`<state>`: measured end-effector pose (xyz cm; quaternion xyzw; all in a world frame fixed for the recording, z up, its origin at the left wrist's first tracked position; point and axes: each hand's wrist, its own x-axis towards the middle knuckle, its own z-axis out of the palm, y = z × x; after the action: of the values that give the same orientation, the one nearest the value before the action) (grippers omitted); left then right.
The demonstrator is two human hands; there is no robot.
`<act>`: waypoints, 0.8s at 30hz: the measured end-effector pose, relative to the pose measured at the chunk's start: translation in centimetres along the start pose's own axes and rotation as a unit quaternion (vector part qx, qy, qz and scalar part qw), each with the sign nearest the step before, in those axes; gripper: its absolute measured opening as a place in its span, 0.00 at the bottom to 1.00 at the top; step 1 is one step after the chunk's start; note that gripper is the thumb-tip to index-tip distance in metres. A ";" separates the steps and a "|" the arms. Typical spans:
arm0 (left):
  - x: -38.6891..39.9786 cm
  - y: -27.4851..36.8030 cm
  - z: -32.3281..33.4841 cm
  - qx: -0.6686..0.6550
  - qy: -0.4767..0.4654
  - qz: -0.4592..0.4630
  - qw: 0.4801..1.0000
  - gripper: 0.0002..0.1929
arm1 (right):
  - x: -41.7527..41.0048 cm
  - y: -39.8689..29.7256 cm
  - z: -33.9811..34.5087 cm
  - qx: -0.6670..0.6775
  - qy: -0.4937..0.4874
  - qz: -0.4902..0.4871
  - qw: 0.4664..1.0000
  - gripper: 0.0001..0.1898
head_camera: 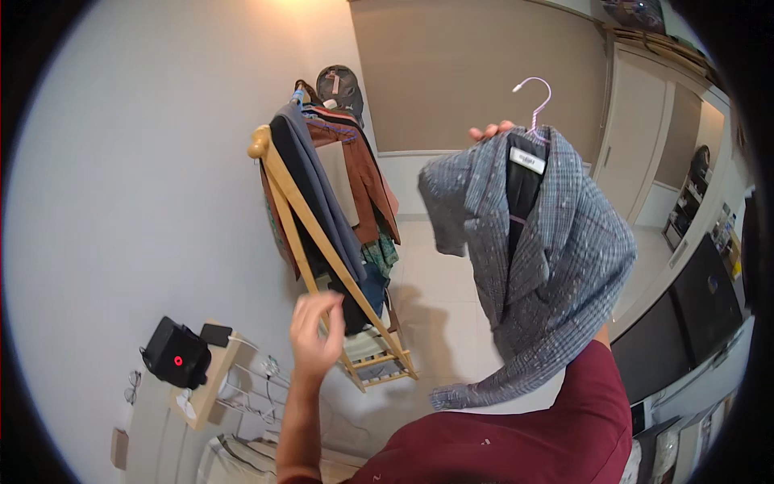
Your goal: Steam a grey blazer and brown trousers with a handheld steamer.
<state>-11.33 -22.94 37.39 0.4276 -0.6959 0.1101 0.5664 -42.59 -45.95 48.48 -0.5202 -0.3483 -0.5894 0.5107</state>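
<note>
A grey-blue tweed cropped jacket (580,224) hangs on a pale pink hanger (537,100), raised in front of me on the right. Behind its collar only the fingertips of my right hand (493,130) show, gripping the jacket near the shoulder; the jacket covers the rest of that hand and most of the forearm. One sleeve dangles towards my waist. A white label with writing sits inside the neck. My left hand (315,333), slightly blurred, is raised with loosely curled fingers and holds nothing. Just beyond it stands a wooden clothes rack (326,248).
Several garments (357,187) hang on the rack, with a dark cap (338,88) at its far end. To the left, a wall shelf (208,408) carries a black bag (175,354) and a phone (216,334). A mirrored wardrobe door (677,181) stands at right.
</note>
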 end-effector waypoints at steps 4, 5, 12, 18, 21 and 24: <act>11.6 5.5 5.8 -0.020 -0.038 0.084 0.996 0.21 | 0.9 -1.3 2.8 0.124 0.023 0.199 0.972 0.20; 13.4 6.1 6.4 0.000 -0.055 0.092 0.994 0.24 | 1.5 -0.7 4.0 0.142 0.012 0.224 0.964 0.20; 14.6 9.8 7.1 -0.059 -0.144 -0.058 0.986 0.13 | 1.9 -2.9 6.5 0.157 0.014 0.356 0.921 0.20; 11.5 11.2 3.1 0.041 0.011 -0.078 0.996 0.10 | -0.5 -8.4 3.7 0.050 0.130 0.512 0.848 0.22; 8.9 10.9 0.1 0.144 0.010 -0.082 0.986 0.09 | -2.8 -9.0 1.7 -0.053 0.045 0.565 0.822 0.22; 6.4 8.5 -2.6 0.170 0.069 -0.103 0.978 0.09 | -3.2 -6.2 5.3 -0.302 -0.132 0.519 0.788 0.20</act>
<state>-15.65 -19.13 46.76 0.5783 -0.5787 0.1968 0.5403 -47.42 -38.69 47.29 -0.8229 0.1066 -0.2361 0.5057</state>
